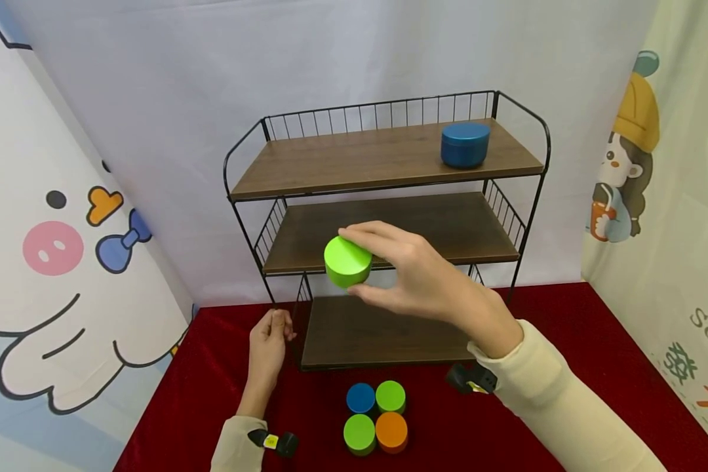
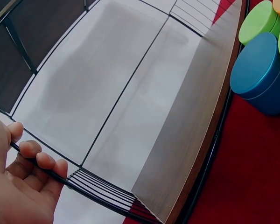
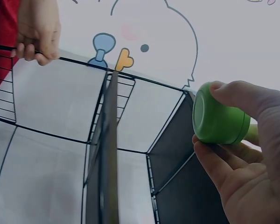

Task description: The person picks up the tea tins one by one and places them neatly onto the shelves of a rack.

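Item: one bright-green, squat, round lidded tin (image 1: 347,262), raised in front of the rack's middle tier in the head view; clamped between the thumb and fingers of the right hand (image 1: 415,275).

Item: one three-tier rack (image 1: 354,160), dark wood-look boards in a black wire frame; fingers of the left hand (image 1: 269,334) curled round its side wire.

Placed: one glossy blue lidded tin (image 1: 465,145), upright, right end of the top tier.

On the red cloth-covered tabletop (image 1: 212,380), clustered before the rack: one round blue tin (image 1: 361,398), two bright-green tins (image 1: 391,396) (image 1: 360,434), one orange tin (image 1: 392,431).

Status, as judged: one tin shelved, one in hand not yet set down, four apparently remaining; middle and bottom tiers show none.
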Demonstrator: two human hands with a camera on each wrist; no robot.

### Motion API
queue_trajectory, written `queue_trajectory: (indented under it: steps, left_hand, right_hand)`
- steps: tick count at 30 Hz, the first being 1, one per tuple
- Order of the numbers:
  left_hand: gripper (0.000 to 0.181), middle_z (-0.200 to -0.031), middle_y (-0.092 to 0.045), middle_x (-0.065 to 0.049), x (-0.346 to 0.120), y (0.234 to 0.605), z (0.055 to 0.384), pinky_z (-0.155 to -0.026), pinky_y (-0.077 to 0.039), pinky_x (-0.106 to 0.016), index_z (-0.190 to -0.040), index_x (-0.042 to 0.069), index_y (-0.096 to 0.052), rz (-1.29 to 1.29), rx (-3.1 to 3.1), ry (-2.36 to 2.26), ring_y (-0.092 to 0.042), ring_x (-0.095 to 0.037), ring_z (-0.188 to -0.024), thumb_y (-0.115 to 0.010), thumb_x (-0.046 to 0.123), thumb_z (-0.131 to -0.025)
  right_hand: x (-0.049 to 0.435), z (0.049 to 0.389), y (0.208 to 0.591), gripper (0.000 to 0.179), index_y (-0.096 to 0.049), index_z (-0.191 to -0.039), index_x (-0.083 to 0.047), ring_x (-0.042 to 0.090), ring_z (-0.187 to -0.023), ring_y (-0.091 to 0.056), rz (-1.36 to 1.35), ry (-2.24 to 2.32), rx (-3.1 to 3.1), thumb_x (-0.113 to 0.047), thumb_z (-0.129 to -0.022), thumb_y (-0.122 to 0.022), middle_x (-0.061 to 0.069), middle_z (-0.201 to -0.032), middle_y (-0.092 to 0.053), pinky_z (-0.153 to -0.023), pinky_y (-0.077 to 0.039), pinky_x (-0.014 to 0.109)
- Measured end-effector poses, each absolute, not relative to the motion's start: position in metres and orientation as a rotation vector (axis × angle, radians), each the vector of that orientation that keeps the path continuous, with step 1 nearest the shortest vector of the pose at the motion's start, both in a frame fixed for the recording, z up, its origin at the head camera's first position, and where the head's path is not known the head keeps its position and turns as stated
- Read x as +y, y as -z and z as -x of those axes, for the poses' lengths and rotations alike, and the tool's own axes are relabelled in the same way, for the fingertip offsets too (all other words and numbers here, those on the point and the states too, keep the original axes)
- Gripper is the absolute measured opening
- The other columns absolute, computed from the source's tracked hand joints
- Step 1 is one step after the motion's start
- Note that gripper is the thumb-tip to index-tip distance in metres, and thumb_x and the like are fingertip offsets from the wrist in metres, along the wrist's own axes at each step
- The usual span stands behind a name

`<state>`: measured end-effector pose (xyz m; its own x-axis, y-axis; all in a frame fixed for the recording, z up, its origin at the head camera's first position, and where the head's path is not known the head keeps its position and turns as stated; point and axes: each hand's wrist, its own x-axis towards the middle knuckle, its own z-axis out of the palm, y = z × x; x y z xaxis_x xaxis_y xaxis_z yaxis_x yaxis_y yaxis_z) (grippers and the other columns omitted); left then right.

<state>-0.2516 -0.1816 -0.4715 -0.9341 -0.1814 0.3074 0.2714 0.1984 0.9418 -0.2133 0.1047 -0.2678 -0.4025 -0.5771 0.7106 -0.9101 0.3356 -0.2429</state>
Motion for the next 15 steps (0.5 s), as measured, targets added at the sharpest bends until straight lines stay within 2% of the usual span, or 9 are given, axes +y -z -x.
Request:
queue_trajectory:
  steps: [4,15]
  left_hand:
    - [0.044,-0.074,-0.051,-0.007,-0.182,0.472,0.252,-0.073,-0.055,-0.023,-0.091,-0.005,-0.057,0.080,-2.131,1.784,-0.055,-0.012,-0.071,-0.043,0.031,-0.111]
    - [0.042,-0.075,-0.049,-0.007,-0.182,0.474,0.253,-0.075,-0.055,-0.023,-0.093,-0.008,-0.056,0.070,-2.144,1.794,-0.053,-0.012,-0.071,-0.042,0.027,-0.112]
  right_hand:
    - [0.103,0.216,0.258,0.067,-0.059,-0.137,0.007,0.026,-0.118,-0.066,-1.303,-0.857,-2.079,-0.009,-0.080,-0.089,0.019,-0.134,-0.063,-0.101,-0.056,0.033]
    - [0.097,0.223,0.232,0.066,-0.058,-0.137,0.007,0.026,-0.119,-0.065,-1.298,-0.861,-2.037,-0.009,-0.080,-0.088,0.020,-0.135,-0.063,-0.103,-0.055,0.034]
